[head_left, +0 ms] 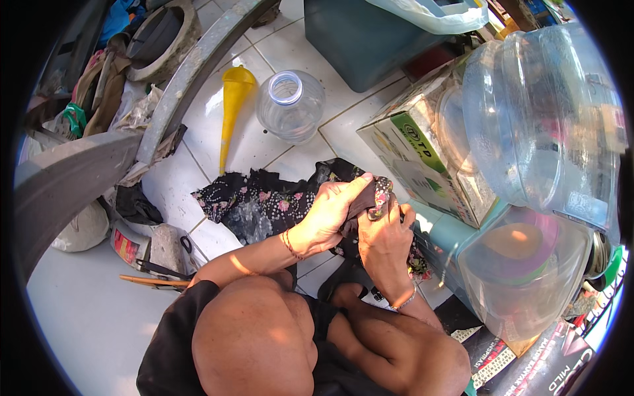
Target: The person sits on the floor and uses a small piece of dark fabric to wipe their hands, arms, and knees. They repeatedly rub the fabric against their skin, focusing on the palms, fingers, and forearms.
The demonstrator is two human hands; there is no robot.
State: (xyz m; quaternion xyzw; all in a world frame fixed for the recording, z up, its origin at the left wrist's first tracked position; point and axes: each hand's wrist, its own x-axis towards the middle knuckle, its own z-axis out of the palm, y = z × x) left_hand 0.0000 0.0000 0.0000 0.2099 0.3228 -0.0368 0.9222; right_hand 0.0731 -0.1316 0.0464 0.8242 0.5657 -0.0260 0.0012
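Observation:
A black cloth with a pink floral pattern and white dots (281,203) lies spread on the tiles in front of me, a clear plastic piece on it. Its right part is lifted and bunched up between my hands. My left hand (332,214) pinches a dark brown fold of it, thumb on top. Close against it, my right hand (385,239) has its fingers curled round the bunched floral part. Whether anything is wrapped inside the bunch is hidden. More of the cloth hangs below and right of my right hand.
Beyond the cloth are a yellow funnel (234,109) and a clear plastic bottle (290,109). A dark bin (350,49) stands at the back. To the right are a cardboard box (422,155), a big water jug (531,125) and a clear container (522,284). A curved metal bar (188,79) crosses the left.

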